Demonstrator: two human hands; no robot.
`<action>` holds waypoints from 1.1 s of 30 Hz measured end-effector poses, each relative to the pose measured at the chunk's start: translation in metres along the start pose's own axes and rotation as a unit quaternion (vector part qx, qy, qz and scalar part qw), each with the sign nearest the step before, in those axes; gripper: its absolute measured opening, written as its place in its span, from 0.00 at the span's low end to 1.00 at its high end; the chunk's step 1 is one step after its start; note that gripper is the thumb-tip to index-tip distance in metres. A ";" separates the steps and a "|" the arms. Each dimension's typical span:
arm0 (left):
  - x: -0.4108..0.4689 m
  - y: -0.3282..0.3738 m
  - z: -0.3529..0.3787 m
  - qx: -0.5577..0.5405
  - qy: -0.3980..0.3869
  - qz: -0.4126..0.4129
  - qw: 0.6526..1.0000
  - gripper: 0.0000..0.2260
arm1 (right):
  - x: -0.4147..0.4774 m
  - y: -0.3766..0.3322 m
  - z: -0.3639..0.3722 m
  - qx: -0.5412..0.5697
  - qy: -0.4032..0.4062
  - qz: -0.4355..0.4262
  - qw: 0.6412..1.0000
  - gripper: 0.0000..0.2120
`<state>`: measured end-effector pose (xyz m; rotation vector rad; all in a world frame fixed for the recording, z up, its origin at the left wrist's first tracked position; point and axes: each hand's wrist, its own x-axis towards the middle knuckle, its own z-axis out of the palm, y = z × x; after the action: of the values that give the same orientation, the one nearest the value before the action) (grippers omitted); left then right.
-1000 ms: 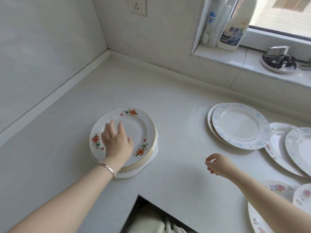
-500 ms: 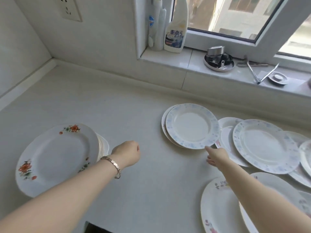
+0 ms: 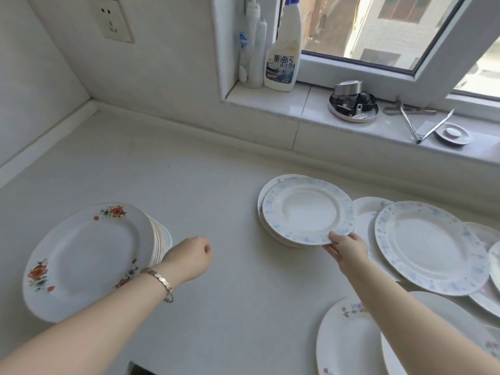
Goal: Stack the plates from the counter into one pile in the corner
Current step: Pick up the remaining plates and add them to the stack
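The blue-speckled plate (image 3: 308,209) rests on a second plate (image 3: 266,190), just beyond your right hand (image 3: 347,250), whose fingers (image 3: 335,246) pinch its near rim. The pile (image 3: 159,239), flowered plate (image 3: 81,255) uppermost, lies well to the left of those fingers, across the counter (image 3: 216,171). Your left hand (image 3: 189,257), fingers curled on nothing, hovers just beside that pile, so it's the nearer one there. Round plate, no long axis to mind; the carry looks to be straight leftward.

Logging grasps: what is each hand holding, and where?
The right hand pinches the blue-patterned plate at its near rim. The left hand, a fist, holds nothing.
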<state>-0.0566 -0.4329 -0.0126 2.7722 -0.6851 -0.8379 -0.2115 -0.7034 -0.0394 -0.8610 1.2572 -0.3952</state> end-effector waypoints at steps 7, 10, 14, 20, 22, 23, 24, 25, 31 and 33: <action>-0.025 -0.052 -0.044 -0.084 0.094 -0.034 0.991 0.10 | -0.064 -0.009 0.020 -0.081 -0.082 -0.058 0.992 0.15; -0.039 -0.099 -0.062 -0.119 0.132 -0.072 0.982 0.09 | -0.096 -0.009 0.053 -0.096 -0.150 -0.082 0.981 0.15; -0.063 -0.167 -0.074 -0.166 0.179 -0.154 0.958 0.09 | -0.137 0.008 0.112 -0.101 -0.255 -0.064 0.960 0.13; -0.106 -0.258 -0.067 -0.254 0.198 -0.255 0.912 0.09 | -0.175 0.068 0.192 -0.160 -0.334 -0.020 0.929 0.16; -0.114 -0.279 -0.060 -0.292 0.195 -0.279 0.894 0.12 | -0.182 0.089 0.210 -0.182 -0.335 -0.008 0.925 0.14; -0.117 -0.288 -0.057 -0.308 0.193 -0.289 0.886 0.13 | -0.185 0.099 0.217 -0.192 -0.332 -0.002 0.924 0.13; -0.118 -0.295 -0.054 -0.321 0.191 -0.295 0.880 0.13 | -0.187 0.107 0.222 -0.199 -0.328 0.006 0.923 0.13; -0.119 -0.300 -0.051 -0.329 0.187 -0.298 0.877 0.13 | -0.188 0.115 0.226 -0.204 -0.323 0.015 0.924 0.12; -0.115 -0.316 -0.036 -0.323 0.161 -0.295 0.885 0.12 | -0.189 0.138 0.233 -0.232 -0.289 -0.006 0.929 0.10; -0.111 -0.320 -0.032 -0.326 0.154 -0.288 0.887 0.12 | -0.190 0.140 0.233 -0.306 -0.272 -0.078 0.909 0.11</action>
<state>0.0004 -0.0979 -0.0224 2.3689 0.4392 -0.5357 -0.0761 -0.4026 -0.0052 -1.4929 0.7830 0.1396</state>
